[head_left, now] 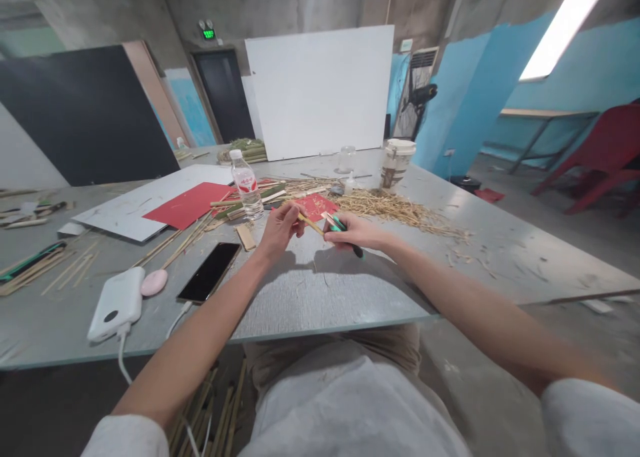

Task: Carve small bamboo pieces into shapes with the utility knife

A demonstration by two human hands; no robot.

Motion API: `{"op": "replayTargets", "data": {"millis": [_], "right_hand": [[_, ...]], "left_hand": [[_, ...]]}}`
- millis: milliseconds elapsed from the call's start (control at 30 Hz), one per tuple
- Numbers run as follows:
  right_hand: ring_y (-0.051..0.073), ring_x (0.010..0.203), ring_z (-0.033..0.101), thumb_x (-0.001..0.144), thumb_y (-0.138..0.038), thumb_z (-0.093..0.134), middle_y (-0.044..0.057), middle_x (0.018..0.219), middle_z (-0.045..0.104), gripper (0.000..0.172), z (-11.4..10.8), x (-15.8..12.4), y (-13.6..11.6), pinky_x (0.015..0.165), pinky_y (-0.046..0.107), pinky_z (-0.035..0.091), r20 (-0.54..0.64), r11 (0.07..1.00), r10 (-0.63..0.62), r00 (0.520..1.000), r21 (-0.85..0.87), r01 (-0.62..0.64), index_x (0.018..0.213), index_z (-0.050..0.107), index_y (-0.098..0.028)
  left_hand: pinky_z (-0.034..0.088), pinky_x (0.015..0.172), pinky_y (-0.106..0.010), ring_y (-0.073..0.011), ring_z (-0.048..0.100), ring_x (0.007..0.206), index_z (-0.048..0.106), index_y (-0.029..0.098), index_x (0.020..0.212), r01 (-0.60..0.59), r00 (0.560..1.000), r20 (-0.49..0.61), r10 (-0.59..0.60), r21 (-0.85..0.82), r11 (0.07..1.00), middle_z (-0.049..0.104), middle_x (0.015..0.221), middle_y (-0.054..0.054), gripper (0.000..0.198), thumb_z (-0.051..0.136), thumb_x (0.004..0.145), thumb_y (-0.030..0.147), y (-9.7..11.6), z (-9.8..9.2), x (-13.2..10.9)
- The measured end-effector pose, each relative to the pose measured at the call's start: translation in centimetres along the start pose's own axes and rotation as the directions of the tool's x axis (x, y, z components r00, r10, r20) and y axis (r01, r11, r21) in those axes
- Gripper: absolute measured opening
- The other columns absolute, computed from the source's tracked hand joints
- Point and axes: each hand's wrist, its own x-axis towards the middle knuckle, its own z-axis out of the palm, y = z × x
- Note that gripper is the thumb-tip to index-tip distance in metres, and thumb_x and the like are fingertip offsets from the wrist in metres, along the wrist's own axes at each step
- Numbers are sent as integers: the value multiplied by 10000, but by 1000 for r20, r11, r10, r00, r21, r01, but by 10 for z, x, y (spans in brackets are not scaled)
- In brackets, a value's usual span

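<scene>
Simply a yellowish stick (312,225), slim, straight, slanting downward rightward

Muted indoor light, blown-out bright panel (565,30) upper right, sheen and soft shadows on tabletop (295,310), edges stretched, fine detail soft

Blue & gry walls (560,87) w/ dk door (223,97) (lit exit sign (209,35) abv).
</scene>
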Motion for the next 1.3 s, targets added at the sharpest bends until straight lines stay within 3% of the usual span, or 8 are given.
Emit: {"op": "replayTargets", "data": {"millis": [100, 267, 433, 633, 900, 1167, 1300], "right_hand": [[153, 606, 547, 986, -619, 654, -2, 689, 651, 428, -1, 2, -1, 599, 289, 353, -140, 942, -56, 989, -334, 6, 860, 657, -210], [172, 660, 480, 1073, -562, 476, 31, 700, 616, 513, 2, 3, 1, 676, 332, 257, -224, 851, -136, 965, -524, -2, 747, 654, -208], [205, 689, 524, 1114, -510, 400, 89, 758, 697, 567, 10, 6, -1, 668, 356, 200, -269, 749, -142, 953, -658, -74, 775, 733, -200], [207, 680, 547, 1116, -455, 398, 101, 777, 732, 543, 19, 9, -7, 654, 371, 159, -312, 662, -116, 943, -732, -161, 856, 800, -200], [239, 732, 619, 1099, -401, 428, 125, 809, 778, 512, 31, 14, -9, 658, 357, 229, -389, 613, -89, 917, -747, -258, 909, 857, -194], [232, 702, 610, 1123, -427, 405, 129, 784, 772, 552, 32, 23, -2, 632, 372, 231, -364, 584, -82, 928, -772, -251, 887, 850, -203], [221, 651, 585, 1079, -491, 529, 116, 699, 733, 510, 37, 19, 7, 622, 367, 233, -306, 560, -52, 950, -797, -226, 756, 812, -216]], "left_hand": [[318, 502, -253, -97, 392, 487, 672, 213, 786, -9, 1000, -2, 9, 69, 998, 463, 544, 59, 614, 772, 851, 815, 2, -1, 0], [278, 531, -275, -109, 385, 537, 704, 198, 696, -12, 997, 81, -5, 205, 979, 485, 560, 36, 549, 859, 831, 707, 11, 1, -4], [307, 568, -282, -130, 410, 588, 759, 198, 715, -22, 989, 147, -20, 282, 959, 535, 605, 21, 452, 876, 829, 620, 15, 6, -8], [310, 584, -286, -133, 413, 599, 757, 197, 734, -79, 982, 189, 13, 345, 935, 583, 650, 2, 428, 812, 893, 591, 12, 6, -7], [278, 532, -285, -131, 388, 523, 738, 216, 691, -33, 980, 196, -34, 329, 944, 483, 540, 24, 439, 796, 913, 590, 14, -1, -5], [286, 545, -285, -133, 397, 515, 705, 214, 675, -31, 979, 199, -38, 335, 942, 486, 529, 13, 488, 765, 938, 621, 16, -7, -6], [249, 546, -289, -132, 361, 520, 674, 214, 649, -50, 977, 212, -28, 351, 935, 456, 531, 20, 497, 747, 946, 605, 16, -4, -5]]}}
